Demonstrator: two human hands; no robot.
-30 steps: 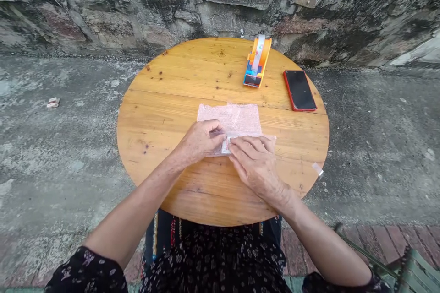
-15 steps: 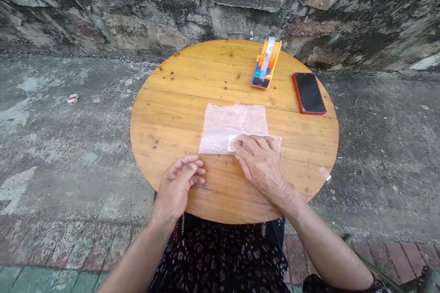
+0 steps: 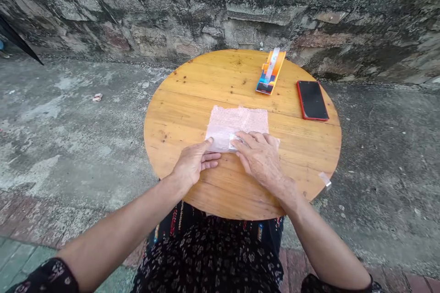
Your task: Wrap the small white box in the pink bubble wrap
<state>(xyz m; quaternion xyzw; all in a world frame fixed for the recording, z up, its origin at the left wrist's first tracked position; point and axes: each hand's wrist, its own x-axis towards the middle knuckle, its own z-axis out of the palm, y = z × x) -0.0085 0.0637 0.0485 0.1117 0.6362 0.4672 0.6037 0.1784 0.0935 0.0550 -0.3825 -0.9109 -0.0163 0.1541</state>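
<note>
A pinkish, translucent sheet of bubble wrap (image 3: 240, 119) lies flat near the middle of the round wooden table (image 3: 178, 105). Over its lower left corner rests the thumb of my left hand (image 3: 192, 160), whose fingers are curled just below the near edge, so the corner sits between them. My right hand (image 3: 259, 155) covers the lower right part of the sheet, its bent fingers holding it against the tabletop. A small white label-like piece (image 3: 233, 141) shows partly from under its fingertips; the rest is hidden.
A tape dispenser (image 3: 271, 71) in orange and blue stands at the table's far side. To the right lies a phone (image 3: 312, 100) in a red case. A strip of clear tape (image 3: 325, 180) hangs from the right edge. Beyond runs a stone wall (image 3: 172, 27).
My left hand has moved right and forward from beside the bubble wrap onto its lower left corner. My right hand stays on the sheet. The camera's view has tilted up a little.
</note>
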